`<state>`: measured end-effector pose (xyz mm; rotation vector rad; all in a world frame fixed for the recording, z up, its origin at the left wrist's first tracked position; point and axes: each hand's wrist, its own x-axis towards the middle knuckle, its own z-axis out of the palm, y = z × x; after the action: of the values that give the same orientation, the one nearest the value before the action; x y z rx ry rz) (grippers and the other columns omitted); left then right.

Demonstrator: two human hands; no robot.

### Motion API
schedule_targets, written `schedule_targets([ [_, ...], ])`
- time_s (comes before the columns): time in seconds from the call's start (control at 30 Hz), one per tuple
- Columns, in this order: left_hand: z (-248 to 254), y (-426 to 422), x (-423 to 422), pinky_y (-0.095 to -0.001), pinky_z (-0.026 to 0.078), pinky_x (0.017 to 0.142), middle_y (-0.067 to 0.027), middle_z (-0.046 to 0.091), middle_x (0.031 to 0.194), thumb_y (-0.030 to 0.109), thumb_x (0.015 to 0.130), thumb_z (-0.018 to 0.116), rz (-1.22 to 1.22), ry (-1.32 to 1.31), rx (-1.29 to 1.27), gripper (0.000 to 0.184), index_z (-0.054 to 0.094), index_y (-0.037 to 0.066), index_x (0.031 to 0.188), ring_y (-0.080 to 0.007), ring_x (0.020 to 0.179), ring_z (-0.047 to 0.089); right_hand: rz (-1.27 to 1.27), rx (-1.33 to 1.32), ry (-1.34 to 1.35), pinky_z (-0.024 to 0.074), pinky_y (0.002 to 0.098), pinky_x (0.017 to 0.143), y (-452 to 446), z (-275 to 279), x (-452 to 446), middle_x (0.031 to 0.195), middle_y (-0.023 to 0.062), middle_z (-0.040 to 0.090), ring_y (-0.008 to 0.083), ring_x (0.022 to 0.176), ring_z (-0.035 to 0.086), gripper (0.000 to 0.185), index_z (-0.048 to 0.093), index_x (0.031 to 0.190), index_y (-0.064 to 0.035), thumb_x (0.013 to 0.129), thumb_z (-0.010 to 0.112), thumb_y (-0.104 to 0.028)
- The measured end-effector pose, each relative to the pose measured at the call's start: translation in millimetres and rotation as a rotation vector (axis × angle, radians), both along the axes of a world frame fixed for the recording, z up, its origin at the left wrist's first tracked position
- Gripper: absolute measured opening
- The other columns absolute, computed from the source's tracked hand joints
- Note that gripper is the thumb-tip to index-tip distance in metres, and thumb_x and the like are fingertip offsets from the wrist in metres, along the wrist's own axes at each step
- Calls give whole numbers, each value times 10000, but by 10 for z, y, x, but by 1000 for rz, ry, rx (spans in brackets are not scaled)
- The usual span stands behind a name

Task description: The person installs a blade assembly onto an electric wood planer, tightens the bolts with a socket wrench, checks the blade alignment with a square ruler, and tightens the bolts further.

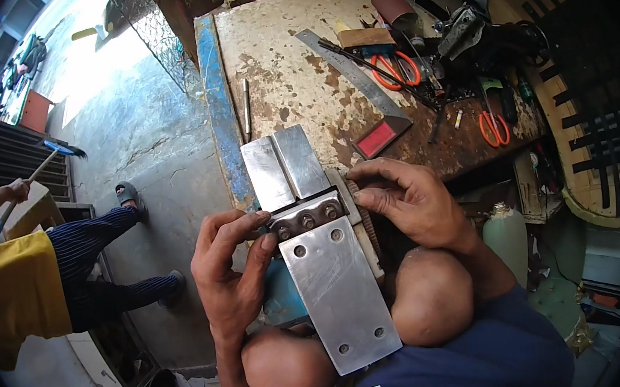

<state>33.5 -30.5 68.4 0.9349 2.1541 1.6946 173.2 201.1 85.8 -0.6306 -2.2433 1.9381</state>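
Observation:
A grooved silver metal block (285, 167) lies just beyond a dark metal bar (307, 219) with three bolts in it. On the near side of that bar is a flat silver plate (340, 296) with round holes at its corners, between the knees. My left hand (231, 266) has its thumb and index fingertips at the bar's left end. My right hand (417, 201) bends its thumb and index finger around the edge of a grey metal side piece (344, 197) at the bar's right end. The other right fingers are partly hidden.
On the worn workbench (264, 47) lie a metal square (350, 76), orange-handled scissors (496, 128), a metal rod (246, 109) and assorted tools. A teal object (283, 294) shows under the plate. Another person in a yellow shirt (23, 299) stands at left, holding a stick (36, 173).

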Motion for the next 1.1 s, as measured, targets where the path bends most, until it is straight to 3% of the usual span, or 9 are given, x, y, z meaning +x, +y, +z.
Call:
schedule_targets([
  [0.07, 10, -14, 13, -311, 539, 822, -125, 670, 1048, -32, 843, 761, 10, 17, 6, 256, 727, -11, 1095, -205, 930, 682, -10, 70, 13, 588, 307, 898, -18, 71, -18, 1152, 147, 703, 180, 1030, 698, 340, 649, 1264, 23, 961, 715, -116],
  [0.23, -21, -60, 28, -319, 552, 818, -133, 689, 1053, -34, 837, 765, 11, 55, 1, 244, 729, -7, 1078, -219, 932, 699, 146, 621, 222, 572, 367, 830, 38, 115, -15, 1077, 180, 691, 333, 951, 717, 315, 674, 1222, -10, 937, 721, -136],
  [0.43, -16, -58, 30, -319, 554, 822, -132, 694, 1054, -33, 833, 766, 16, 61, 3, 242, 729, -7, 1071, -222, 935, 701, 14, 547, 155, 556, 394, 809, 33, 93, -19, 1056, 184, 694, 349, 942, 707, 250, 690, 1163, -4, 938, 703, -112],
  [0.63, 0, -31, 21, -328, 551, 824, -136, 700, 1050, -29, 847, 749, 31, 74, -14, 234, 733, 2, 1079, -237, 937, 703, 89, 677, 247, 564, 393, 799, 14, 187, -88, 1027, 171, 699, 347, 937, 708, 209, 705, 1120, -10, 913, 699, -43],
  [0.97, 62, -32, 5, -345, 562, 785, -143, 719, 1002, 5, 840, 761, 27, 267, -113, 252, 768, 40, 1090, -262, 892, 717, 133, 678, 272, 575, 399, 816, -22, 154, -97, 1023, 169, 700, 342, 952, 712, 211, 718, 1109, -15, 899, 706, -21],
  [1.1, 120, -23, 15, -332, 554, 815, -157, 730, 1007, -23, 868, 731, 13, 271, -149, 231, 756, -3, 1096, -247, 911, 720, 140, 672, 257, 577, 395, 813, -34, 168, -96, 1036, 160, 698, 333, 950, 712, 219, 721, 1118, -25, 899, 713, -28],
])
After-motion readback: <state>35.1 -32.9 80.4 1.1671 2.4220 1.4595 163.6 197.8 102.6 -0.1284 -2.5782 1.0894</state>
